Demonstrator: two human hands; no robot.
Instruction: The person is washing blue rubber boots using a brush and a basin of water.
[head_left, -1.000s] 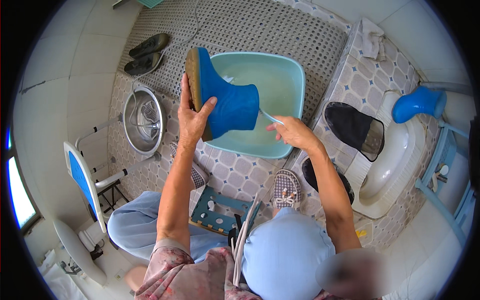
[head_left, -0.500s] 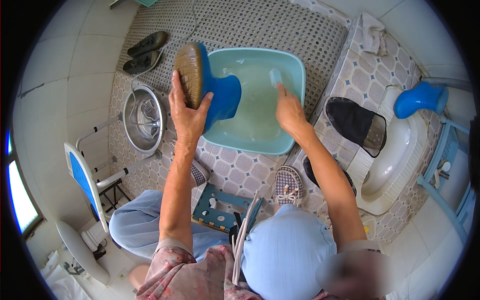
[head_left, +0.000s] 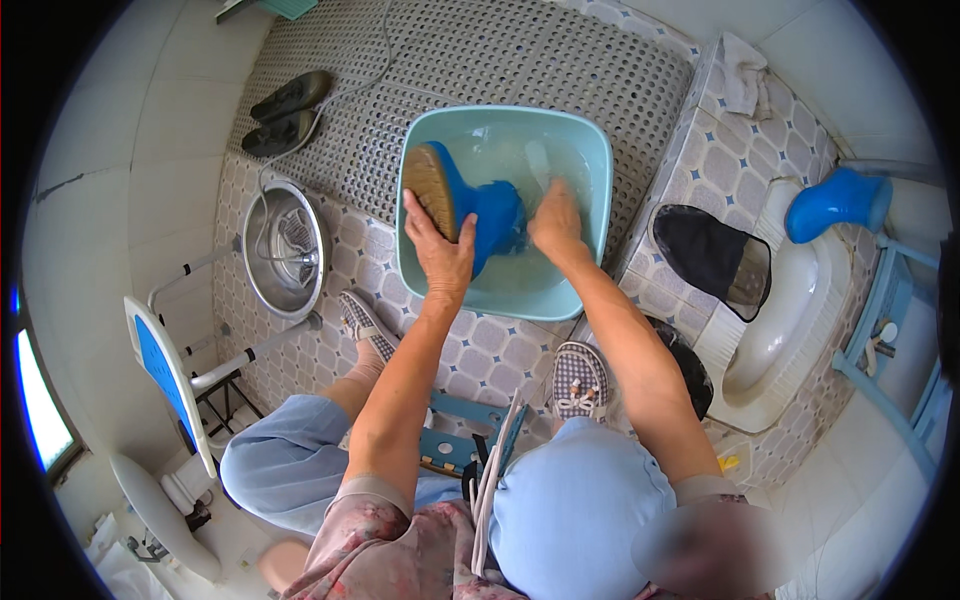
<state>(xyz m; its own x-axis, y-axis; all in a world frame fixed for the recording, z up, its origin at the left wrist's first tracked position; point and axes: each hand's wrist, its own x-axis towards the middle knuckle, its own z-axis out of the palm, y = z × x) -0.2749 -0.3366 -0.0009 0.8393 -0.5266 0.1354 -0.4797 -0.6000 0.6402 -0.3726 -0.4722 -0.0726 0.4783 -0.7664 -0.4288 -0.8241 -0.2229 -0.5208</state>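
A short blue rain boot [head_left: 488, 215] with a brown sole lies tilted inside a light green plastic basin [head_left: 602, 190] of cloudy water. My left hand [head_left: 440, 255] grips the boot at its sole, thumb on the blue side and fingers over the brown bottom. The boot's shaft points right and dips into the water. Beside its opening my right hand [head_left: 558, 220] is closed on a pale brush [head_left: 538, 160], whose far end sticks out beyond the fingers. The bristles cannot be made out.
A steel bowl with a shower head [head_left: 300, 258] stands left, near dark shoes [head_left: 285, 120]. At right are a squat toilet [head_left: 765, 350], a black mesh-ended shoe cover [head_left: 705, 250] and another blue boot [head_left: 838, 205]. A blue stool [head_left: 450, 440] lies below; a perforated mat [head_left: 450, 60] covers the far floor.
My left hand has lowered the boot from above the basin's left rim down and right into the water. My right hand with the brush has shifted left toward the boot.
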